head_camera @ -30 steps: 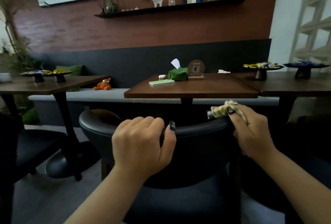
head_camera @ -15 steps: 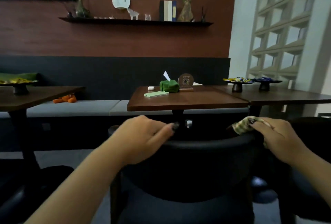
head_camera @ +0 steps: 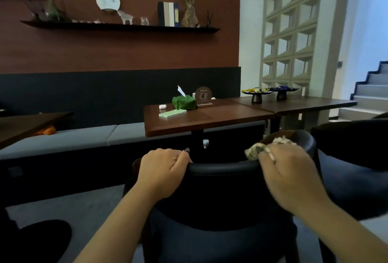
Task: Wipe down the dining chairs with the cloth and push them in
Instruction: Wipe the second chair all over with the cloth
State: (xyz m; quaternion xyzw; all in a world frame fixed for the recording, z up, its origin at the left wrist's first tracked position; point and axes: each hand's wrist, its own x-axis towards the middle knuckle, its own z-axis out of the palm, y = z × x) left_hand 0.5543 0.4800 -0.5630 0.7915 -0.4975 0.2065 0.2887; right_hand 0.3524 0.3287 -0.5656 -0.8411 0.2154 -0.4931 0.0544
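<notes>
A dark dining chair (head_camera: 222, 195) with a curved backrest stands right in front of me, facing the brown table (head_camera: 207, 118). My left hand (head_camera: 162, 170) grips the left part of the backrest's top rail. My right hand (head_camera: 287, 172) holds a crumpled yellow-checked cloth (head_camera: 255, 151) pressed on the right end of the same rail. The seat is mostly hidden behind the backrest and my arms.
The table carries a green phone (head_camera: 172, 113), a green tissue pouch (head_camera: 184, 102) and a round sign (head_camera: 203, 95). A second dark chair (head_camera: 354, 147) stands close on the right, at a longer table (head_camera: 304, 104). A grey bench (head_camera: 63, 138) runs along the wall; another table (head_camera: 27, 125) sits left.
My view has swung to the right and risen, so stairs and the lattice wall now show. Both hands have stayed on the chair's top rail, the cloth still at its right end.
</notes>
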